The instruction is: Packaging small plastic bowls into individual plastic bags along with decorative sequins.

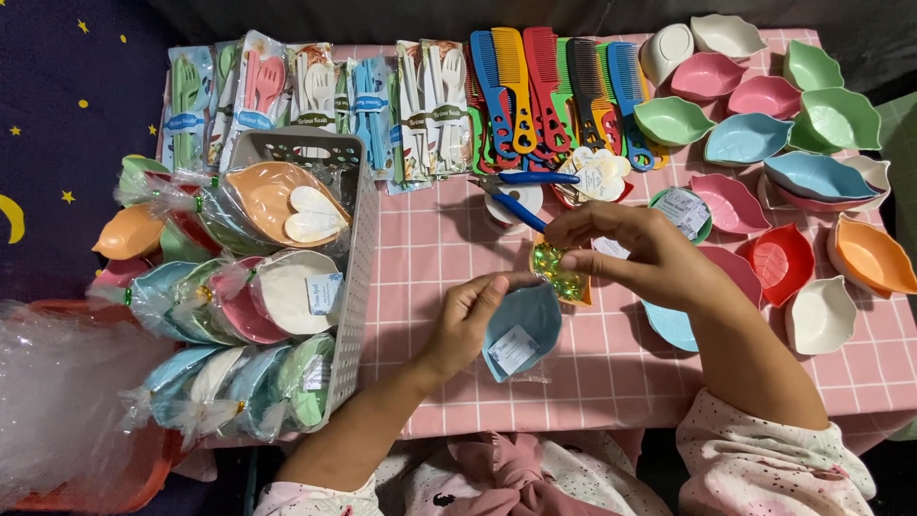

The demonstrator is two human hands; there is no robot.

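Observation:
My left hand [465, 320] grips the rim of a light blue leaf-shaped bowl [531, 325] that has a white paper label inside and sits in clear wrap. My right hand [638, 250] pinches a small clear packet of shiny green and gold pieces [559, 270] just above the bowl's upper edge. Both hands meet over the pink checked tablecloth [611, 373] near its front middle.
A white slotted basket [355, 287] at left holds several wrapped leaf bowls. Packs of plastic cutlery [315, 96] and coloured combs [544, 86] line the back. Blue-handled scissors [516, 196] lie behind my hands. Loose leaf bowls [812, 172] crowd the right side. Clear wrap [57, 382] fills a red tub at left.

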